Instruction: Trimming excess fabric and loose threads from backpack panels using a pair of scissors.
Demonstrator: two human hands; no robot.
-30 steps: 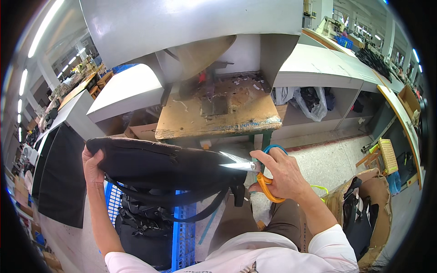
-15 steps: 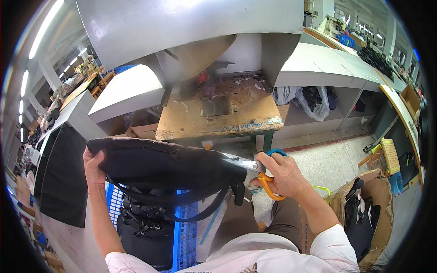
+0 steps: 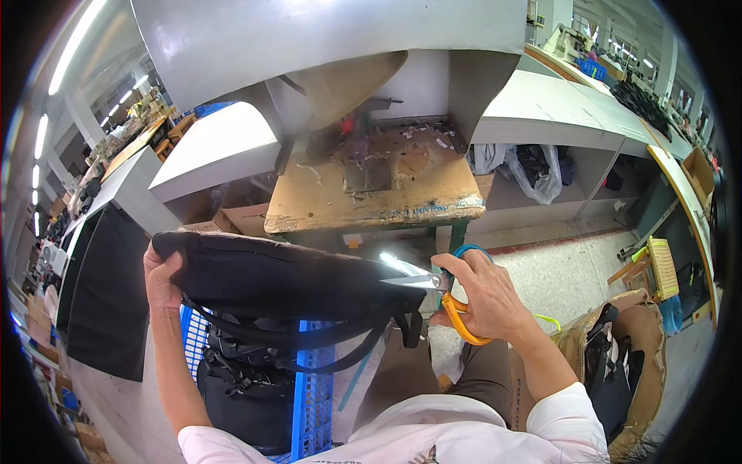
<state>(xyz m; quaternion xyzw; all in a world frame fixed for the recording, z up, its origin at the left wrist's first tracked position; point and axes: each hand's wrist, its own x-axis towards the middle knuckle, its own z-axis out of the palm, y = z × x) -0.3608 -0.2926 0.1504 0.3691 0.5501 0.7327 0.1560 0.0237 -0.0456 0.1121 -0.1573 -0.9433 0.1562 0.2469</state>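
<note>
A black fabric bag piece with hanging straps is stretched out in front of me. My left hand grips its left end, thumb on top. In my right hand is a pair of scissors with one orange and one blue handle loop. The blades are spread apart at the right end of the black piece, one above the upper edge and the other across the fabric. Below the bag piece, a dark strap loop hangs over the rim of a blue crate.
The blue plastic crate stands low on the left, holding black strapped bags. A worn wooden bench under a grey metal hood lies ahead. At lower right is a cardboard box with black pieces, near a small stool.
The scissor blades have opened wider, and my right hand has shifted slightly right. The black piece has moved only a little.
</note>
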